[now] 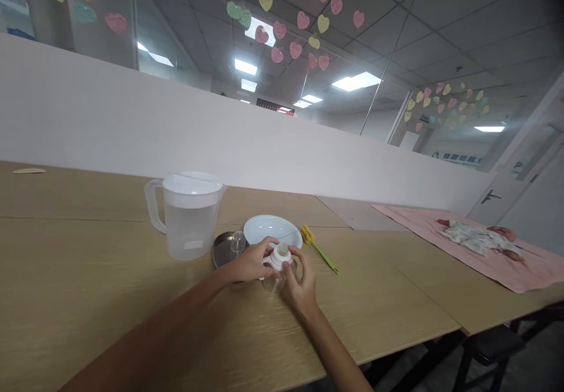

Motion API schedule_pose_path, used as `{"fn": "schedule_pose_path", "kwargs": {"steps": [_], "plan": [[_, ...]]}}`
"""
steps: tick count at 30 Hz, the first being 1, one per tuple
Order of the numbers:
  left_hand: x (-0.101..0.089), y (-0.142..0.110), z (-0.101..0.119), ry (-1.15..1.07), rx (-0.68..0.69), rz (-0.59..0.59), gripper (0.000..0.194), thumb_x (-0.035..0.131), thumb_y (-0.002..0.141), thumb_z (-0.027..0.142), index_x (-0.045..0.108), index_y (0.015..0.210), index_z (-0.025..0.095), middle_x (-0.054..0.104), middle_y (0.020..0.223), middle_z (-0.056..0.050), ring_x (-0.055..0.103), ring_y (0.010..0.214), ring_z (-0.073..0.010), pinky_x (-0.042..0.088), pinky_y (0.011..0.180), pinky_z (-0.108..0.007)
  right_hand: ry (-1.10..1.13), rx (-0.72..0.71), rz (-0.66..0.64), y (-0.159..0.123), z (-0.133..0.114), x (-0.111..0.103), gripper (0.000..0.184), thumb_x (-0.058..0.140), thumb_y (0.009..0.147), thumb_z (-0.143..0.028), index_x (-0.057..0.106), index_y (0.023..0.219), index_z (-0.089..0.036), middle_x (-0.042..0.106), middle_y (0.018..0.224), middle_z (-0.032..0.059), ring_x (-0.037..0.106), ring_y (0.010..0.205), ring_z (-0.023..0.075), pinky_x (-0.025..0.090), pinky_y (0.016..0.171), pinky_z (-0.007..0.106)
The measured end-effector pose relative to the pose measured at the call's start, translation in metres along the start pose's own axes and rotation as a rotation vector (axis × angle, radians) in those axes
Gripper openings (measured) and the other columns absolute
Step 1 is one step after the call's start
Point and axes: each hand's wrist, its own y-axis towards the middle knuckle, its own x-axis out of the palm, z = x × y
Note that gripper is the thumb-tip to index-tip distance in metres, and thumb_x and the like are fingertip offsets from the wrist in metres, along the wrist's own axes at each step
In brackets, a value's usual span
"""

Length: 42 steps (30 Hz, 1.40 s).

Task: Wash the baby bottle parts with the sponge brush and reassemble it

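A small clear baby bottle with a white collar and teat stands on the wooden table. My left hand grips its white collar from the left, fingers curled round it. My right hand holds the bottle's clear body from the right, fingers wrapped round it. Just behind the bottle lie a white bowl and a round metal dish with a clear cap in it.
A clear plastic jug of water stands left of the bowl. A yellow and green bottle brush lies to the right. On a pink cloth far right lies a baby doll. A white partition runs behind the table.
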Motion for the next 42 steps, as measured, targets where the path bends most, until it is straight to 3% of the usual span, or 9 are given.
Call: {"fn": "schedule_pose_path", "kwargs": {"steps": [5,10,13,19,27,32,37,42], "plan": [[0.001,0.000,0.000,0.022,0.005,0.010,0.063,0.070,0.063,0.029,0.039,0.116,0.019,0.061,0.103,-0.006,0.057,0.091,-0.0211,0.044,0.076,-0.031,0.076,0.063,0.051,0.002,0.006,0.001,0.035,0.052,0.082,-0.040,0.054,0.109,-0.018,0.058,0.106,0.0090,0.053,0.099,0.0217,0.041,0.090,0.040],[0.002,0.000,-0.001,-0.043,-0.028,0.008,0.065,0.071,0.061,0.029,0.038,0.116,0.020,0.062,0.102,-0.005,0.058,0.088,-0.0199,0.045,0.072,-0.029,0.326,0.162,-0.104,0.006,0.011,0.002,0.040,0.052,0.081,-0.044,0.056,0.113,-0.021,0.055,0.116,0.0082,0.053,0.106,0.0241,0.043,0.089,0.040],[0.003,0.000,-0.003,-0.079,-0.058,0.023,0.068,0.072,0.059,0.028,0.036,0.117,0.020,0.063,0.102,-0.005,0.059,0.086,-0.0193,0.046,0.070,-0.028,0.390,0.203,-0.149,0.008,0.009,0.002,0.038,0.057,0.078,-0.043,0.058,0.107,-0.019,0.059,0.109,0.0085,0.056,0.101,0.0245,0.045,0.086,0.039],[0.006,0.001,-0.004,0.025,-0.084,0.121,0.067,0.071,0.056,0.024,0.038,0.115,0.020,0.064,0.096,-0.004,0.060,0.085,-0.0203,0.046,0.068,-0.028,0.175,0.185,-0.004,0.003,0.003,0.009,0.036,0.062,0.075,-0.038,0.051,0.102,-0.018,0.061,0.097,0.0066,0.058,0.092,0.0207,0.045,0.083,0.036],[0.010,-0.003,0.009,0.212,-0.064,0.158,0.060,0.064,0.062,0.029,0.041,0.117,0.021,0.063,0.102,-0.006,0.059,0.094,-0.0242,0.044,0.076,-0.030,0.021,0.068,0.049,-0.002,-0.001,0.013,0.033,0.057,0.078,-0.037,0.052,0.104,-0.018,0.061,0.100,0.0074,0.057,0.092,0.0202,0.045,0.082,0.034],[-0.018,-0.008,0.014,0.372,-0.088,0.050,0.098,0.069,0.052,0.022,0.023,0.138,0.022,0.059,0.114,-0.009,0.054,0.105,-0.0296,0.042,0.083,-0.032,-0.034,0.051,0.002,-0.004,0.008,0.011,0.036,0.056,0.079,-0.038,0.051,0.108,-0.018,0.060,0.102,0.0082,0.057,0.092,0.0197,0.045,0.080,0.033],[-0.046,-0.004,-0.011,0.550,-0.014,0.325,0.073,0.052,0.062,0.011,0.035,0.132,0.021,0.046,0.132,-0.010,0.039,0.123,-0.0271,0.033,0.100,-0.036,-0.063,0.037,-0.010,-0.004,0.010,0.010,0.037,0.055,0.081,-0.038,0.050,0.112,-0.018,0.060,0.102,0.0078,0.057,0.092,0.0197,0.045,0.080,0.033],[-0.044,0.001,-0.049,0.750,-0.141,0.318,0.059,0.050,0.069,0.010,0.039,0.127,0.017,0.051,0.123,-0.013,0.045,0.117,-0.0280,0.036,0.096,-0.038,-0.079,0.035,-0.030,-0.003,0.010,0.009,0.037,0.054,0.082,-0.037,0.049,0.113,-0.018,0.060,0.104,0.0078,0.057,0.093,0.0192,0.045,0.080,0.032]]}}
